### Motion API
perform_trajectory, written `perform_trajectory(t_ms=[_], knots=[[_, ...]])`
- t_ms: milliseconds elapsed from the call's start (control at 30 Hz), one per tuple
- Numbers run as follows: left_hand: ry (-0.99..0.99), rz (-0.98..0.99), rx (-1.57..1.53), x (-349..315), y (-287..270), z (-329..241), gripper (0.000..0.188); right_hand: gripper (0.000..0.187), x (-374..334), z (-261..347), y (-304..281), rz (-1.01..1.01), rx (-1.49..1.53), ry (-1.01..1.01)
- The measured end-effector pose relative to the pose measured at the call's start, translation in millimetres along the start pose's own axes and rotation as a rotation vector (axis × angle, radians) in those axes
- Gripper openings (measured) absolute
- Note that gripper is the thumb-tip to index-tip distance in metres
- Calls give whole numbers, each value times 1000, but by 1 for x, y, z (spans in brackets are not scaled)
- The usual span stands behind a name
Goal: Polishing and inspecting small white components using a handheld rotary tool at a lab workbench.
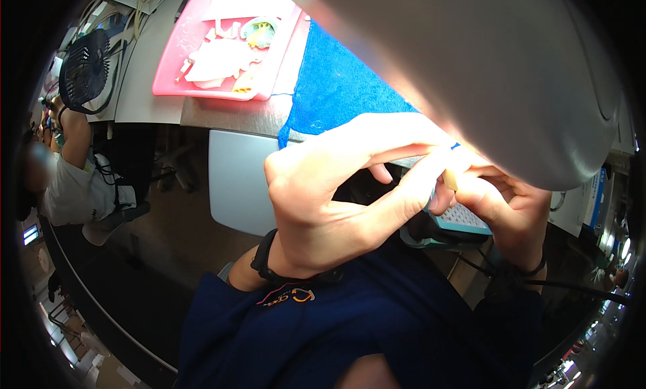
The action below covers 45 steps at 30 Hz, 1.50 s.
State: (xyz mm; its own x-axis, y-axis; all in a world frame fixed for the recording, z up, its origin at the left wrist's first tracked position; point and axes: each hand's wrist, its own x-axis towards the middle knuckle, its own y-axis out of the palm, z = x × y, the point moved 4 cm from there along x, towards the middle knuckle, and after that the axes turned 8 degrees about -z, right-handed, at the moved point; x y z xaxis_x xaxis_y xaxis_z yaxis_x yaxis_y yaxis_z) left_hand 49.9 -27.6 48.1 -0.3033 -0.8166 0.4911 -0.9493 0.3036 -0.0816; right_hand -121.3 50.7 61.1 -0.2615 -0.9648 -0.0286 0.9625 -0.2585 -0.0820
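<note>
Both of my hands meet at the fingertips under the edge of a big grey lamp head. My left hand is closed in a pinch, thumb and forefinger stretched to the right. At its fingertips shows a tiny blue piece, too small and glare-washed to name. My right hand is curled closed beside it, its fingers bent toward the same spot. A small yellowish cover sits at a right fingertip. Whatever the right fingers grip is hidden by the hands and the bright light.
A blue cloth covers the worktop beyond my hands. To its left stands a pink tray with pale pieces and a round greenish item. A dark fan stands far left, near another person. Below my hands is a teal-edged perforated panel.
</note>
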Motion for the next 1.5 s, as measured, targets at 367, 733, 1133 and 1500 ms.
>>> perform_trajectory(t_ms=[367,733,1133,1500], knots=[[125,133,-62,11,-3,6,23,17,3,10,-2,20,-442,-345],[53,289,-19,14,4,1,21,14,-5,13,2,51,-432,-189],[81,192,-22,11,0,3,18,16,3,12,1,84,-315,-176],[-196,116,-199,0,4,9,19,18,6,1,-4,130,132,113]])
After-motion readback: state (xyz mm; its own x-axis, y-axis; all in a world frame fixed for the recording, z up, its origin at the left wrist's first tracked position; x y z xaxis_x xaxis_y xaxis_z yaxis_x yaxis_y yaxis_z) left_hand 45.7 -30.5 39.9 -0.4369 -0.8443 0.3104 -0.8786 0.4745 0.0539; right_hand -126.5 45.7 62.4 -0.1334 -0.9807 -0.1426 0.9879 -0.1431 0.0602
